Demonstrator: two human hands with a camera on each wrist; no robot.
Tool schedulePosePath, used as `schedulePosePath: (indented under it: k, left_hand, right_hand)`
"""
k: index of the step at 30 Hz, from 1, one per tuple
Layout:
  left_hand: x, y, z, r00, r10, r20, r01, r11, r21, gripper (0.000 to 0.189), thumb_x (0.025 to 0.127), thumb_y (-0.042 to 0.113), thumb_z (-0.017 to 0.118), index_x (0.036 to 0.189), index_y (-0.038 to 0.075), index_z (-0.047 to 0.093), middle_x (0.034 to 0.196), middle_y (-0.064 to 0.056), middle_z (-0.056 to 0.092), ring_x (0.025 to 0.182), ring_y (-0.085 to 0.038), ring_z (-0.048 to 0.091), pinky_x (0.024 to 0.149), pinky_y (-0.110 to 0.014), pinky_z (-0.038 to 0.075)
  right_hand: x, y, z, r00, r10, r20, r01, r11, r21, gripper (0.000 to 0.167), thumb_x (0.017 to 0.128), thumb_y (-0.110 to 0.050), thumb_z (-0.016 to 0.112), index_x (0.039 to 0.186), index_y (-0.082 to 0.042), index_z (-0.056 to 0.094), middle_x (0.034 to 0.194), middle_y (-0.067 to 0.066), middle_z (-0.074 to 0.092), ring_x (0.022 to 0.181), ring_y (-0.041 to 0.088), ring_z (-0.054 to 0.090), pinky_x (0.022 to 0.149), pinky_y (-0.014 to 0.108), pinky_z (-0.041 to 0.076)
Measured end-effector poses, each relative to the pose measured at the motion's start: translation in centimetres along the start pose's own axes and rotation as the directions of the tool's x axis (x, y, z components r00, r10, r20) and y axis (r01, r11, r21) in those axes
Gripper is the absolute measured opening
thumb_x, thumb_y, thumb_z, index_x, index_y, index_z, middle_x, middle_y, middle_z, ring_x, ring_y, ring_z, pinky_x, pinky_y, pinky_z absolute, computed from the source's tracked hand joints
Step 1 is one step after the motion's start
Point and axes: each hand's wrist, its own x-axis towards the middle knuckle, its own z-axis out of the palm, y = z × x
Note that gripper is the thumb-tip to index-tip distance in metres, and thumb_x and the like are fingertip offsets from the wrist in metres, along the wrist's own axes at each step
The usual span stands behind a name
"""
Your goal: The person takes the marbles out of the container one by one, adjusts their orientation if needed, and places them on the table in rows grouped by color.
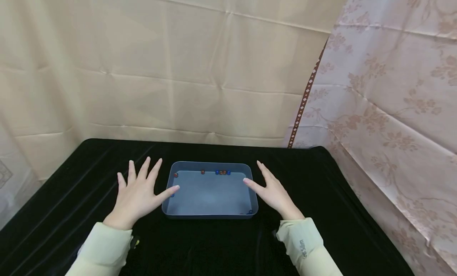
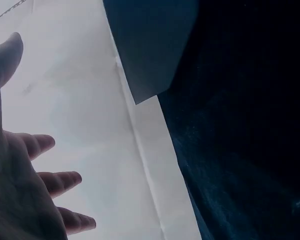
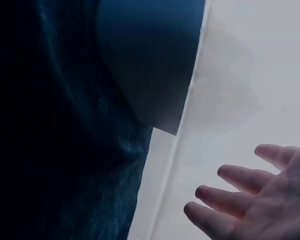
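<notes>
Tray (image 1: 210, 194) on black-draped desk (image 1: 214, 248), between left hand (image 1: 137, 196) and right hand (image 1: 277, 193). Left fingers spread apart, thumb over tray edge; right thumb and fingers apart. Blue, brown beads (image 1: 224, 172) in tray, most along far wall.

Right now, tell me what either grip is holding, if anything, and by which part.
Nothing is held. The left grip and right grip are both open and empty, at opposite sides of the blue tray.
</notes>
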Motion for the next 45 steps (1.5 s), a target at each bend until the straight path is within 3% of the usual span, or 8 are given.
schedulePosePath:
  k: [7, 15, 21, 26, 36, 45]
  left_hand:
    - [0.3, 0.4, 0.0, 0.999, 0.029, -0.014, -0.029, 1.000, 0.011, 0.102, 0.082, 0.081, 0.050, 0.156, 0.014, 0.029, 0.160, -0.028, 0.019, 0.143, -0.063, 0.001, 0.106, -0.081, -0.002]
    - [0.3, 1.0, 0.1, 0.999, 0.051, -0.010, -0.050, 0.998, 0.022, 0.099, 0.083, 0.079, 0.051, 0.153, 0.012, 0.034, 0.159, -0.028, 0.024, 0.143, -0.063, 0.006, 0.107, -0.080, 0.000]
    - [0.4, 1.4, 0.3, 0.998, 0.067, -0.005, -0.066, 0.997, 0.027, 0.098, 0.083, 0.080, 0.050, 0.153, 0.012, 0.036, 0.158, -0.027, 0.028, 0.143, -0.062, 0.010, 0.107, -0.080, 0.002]
    - [0.3, 1.7, 0.7, 0.997, 0.083, -0.003, -0.083, 0.996, 0.029, 0.097, 0.083, 0.081, 0.048, 0.152, 0.013, 0.038, 0.156, -0.026, 0.032, 0.142, -0.062, 0.014, 0.109, -0.079, 0.006]
    - [0.1, 2.4, 1.5, 0.993, 0.114, -0.007, -0.113, 0.993, 0.040, 0.093, 0.083, 0.080, 0.050, 0.148, 0.014, 0.046, 0.154, -0.022, 0.040, 0.143, -0.057, 0.022, 0.111, -0.076, 0.008]
    - [-0.1, 3.5, 2.2, 0.991, 0.137, 0.006, -0.137, 0.989, 0.053, 0.090, 0.083, 0.081, 0.048, 0.146, 0.016, 0.049, 0.150, -0.019, 0.046, 0.141, -0.054, 0.030, 0.111, -0.075, 0.015]
  right_hand:
    - [0.3, 0.7, 0.3, 0.999, 0.025, 0.025, -0.028, 0.995, 0.096, 0.091, 0.087, -0.075, 0.050, 0.159, -0.031, 0.014, 0.167, 0.011, 0.014, 0.151, 0.040, 0.016, 0.116, 0.066, 0.018]
    - [0.4, 1.1, 0.5, 0.998, 0.055, 0.029, -0.060, 0.976, 0.209, 0.086, 0.092, -0.068, 0.051, 0.158, -0.023, 0.021, 0.162, 0.017, 0.027, 0.144, 0.044, 0.033, 0.112, 0.063, 0.032]
    - [1.0, 1.7, 0.8, 0.999, 0.043, 0.025, -0.049, 0.926, 0.375, 0.074, 0.099, -0.055, 0.050, 0.156, -0.014, 0.026, 0.156, 0.022, 0.037, 0.140, 0.041, 0.041, 0.111, 0.056, 0.039]
    - [0.9, 2.1, 1.1, 0.997, 0.066, 0.027, -0.070, 0.877, 0.476, 0.072, 0.099, -0.055, 0.050, 0.153, -0.012, 0.032, 0.150, 0.024, 0.043, 0.131, 0.041, 0.051, 0.106, 0.052, 0.045]
    - [1.0, 3.5, 2.0, 0.993, 0.083, 0.083, -0.116, 0.822, 0.558, 0.074, 0.095, -0.062, 0.051, 0.151, -0.017, 0.036, 0.152, 0.019, 0.044, 0.126, 0.038, 0.056, 0.099, 0.048, 0.051]
    - [1.1, 4.0, 2.3, 0.990, 0.053, 0.129, -0.121, 0.789, 0.603, 0.064, 0.096, -0.045, 0.061, 0.151, -0.019, 0.039, 0.154, 0.023, 0.039, 0.130, 0.040, 0.053, 0.099, 0.047, 0.051]
